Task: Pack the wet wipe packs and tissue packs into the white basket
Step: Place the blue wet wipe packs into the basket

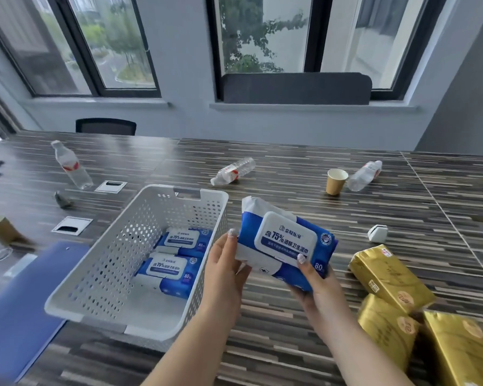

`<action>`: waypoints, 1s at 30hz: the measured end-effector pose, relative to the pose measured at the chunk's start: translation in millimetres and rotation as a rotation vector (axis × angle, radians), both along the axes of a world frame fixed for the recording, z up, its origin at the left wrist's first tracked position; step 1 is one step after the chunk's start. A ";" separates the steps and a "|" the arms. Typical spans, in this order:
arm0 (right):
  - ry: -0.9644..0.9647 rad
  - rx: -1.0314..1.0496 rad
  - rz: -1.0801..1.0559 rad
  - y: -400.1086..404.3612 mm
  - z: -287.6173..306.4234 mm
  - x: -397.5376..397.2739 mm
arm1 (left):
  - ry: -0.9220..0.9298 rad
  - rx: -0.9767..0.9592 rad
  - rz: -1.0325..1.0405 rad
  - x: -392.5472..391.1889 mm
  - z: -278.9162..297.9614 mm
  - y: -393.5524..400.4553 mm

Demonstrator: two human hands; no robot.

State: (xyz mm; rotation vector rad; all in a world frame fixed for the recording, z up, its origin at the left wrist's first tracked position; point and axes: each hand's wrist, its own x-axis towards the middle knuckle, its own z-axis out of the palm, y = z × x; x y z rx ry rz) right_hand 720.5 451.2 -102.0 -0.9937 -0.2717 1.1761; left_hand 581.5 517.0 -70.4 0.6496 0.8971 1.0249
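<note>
I hold a blue and white wet wipe pack (286, 240) in both hands, above the table just right of the white basket (109, 263). My left hand (223, 270) grips its left end, thumb on top. My right hand (315, 288) grips it from below, thumb on its white lid. Two more wet wipe packs lie flat inside the basket, one at the far side (186, 240) and one nearer (169, 273). Three gold tissue packs lie on the table at the right: the far one (388, 277), the middle one (385, 327) and the near one (457, 349).
A striped wooden table (290, 316) carries water bottles (71, 165) (233, 171) (364, 175), paper cups (335, 181) (2, 229), a small white clip (377, 233) and cable ports (72, 224). A blue folder (25, 310) lies left of the basket.
</note>
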 end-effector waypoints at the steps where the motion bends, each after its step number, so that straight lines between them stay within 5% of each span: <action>1: -0.006 0.010 0.014 -0.8 2.6 0.2 | 0.035 0.019 -0.022 -7.1 3.7 1.7; 5: -0.050 0.015 0.041 -2.9 8.2 1.7 | 0.186 0.135 -0.141 -27.7 17.7 1.4; 12: -0.126 0.036 0.064 -2.3 12.1 -4.3 | 0.363 0.144 -0.009 -42.6 22.2 0.0; 20: -0.130 0.021 0.103 -3.0 13.1 -23.9 | 0.076 -0.088 0.137 -56.3 11.7 0.0; 30: -0.205 -0.002 0.180 9.4 27.0 -67.9 | 0.189 0.076 0.012 -114.7 24.4 24.3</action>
